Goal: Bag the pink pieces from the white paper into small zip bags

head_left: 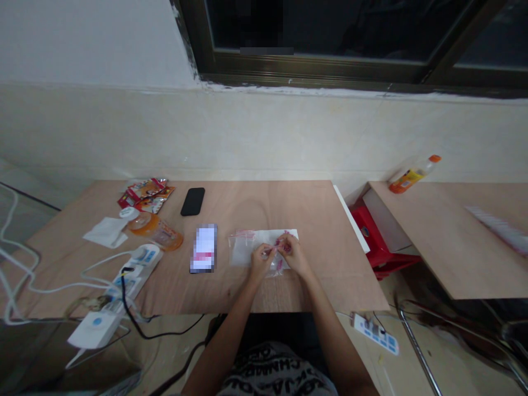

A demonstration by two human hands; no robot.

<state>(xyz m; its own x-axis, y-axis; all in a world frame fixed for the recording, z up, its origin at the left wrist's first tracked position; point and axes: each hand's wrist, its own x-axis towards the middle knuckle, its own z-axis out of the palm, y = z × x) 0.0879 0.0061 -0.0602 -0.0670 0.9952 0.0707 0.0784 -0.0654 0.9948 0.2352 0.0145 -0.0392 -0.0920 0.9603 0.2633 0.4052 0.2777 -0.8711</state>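
Your left hand (261, 262) and right hand (292, 254) pinch the plastic bag (247, 248), fingers nearly closed — light, soft, slippery film; grip at its pink seal (242, 234). Left of the bag: a blurred card (203, 248), then a phone (192, 201).

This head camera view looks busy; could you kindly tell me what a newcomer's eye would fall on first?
The left hand and right hand pinching a clear plastic bag at the front centre of the plywood table come first. Beside it, a red stool stands out near an orange-capped bottle.
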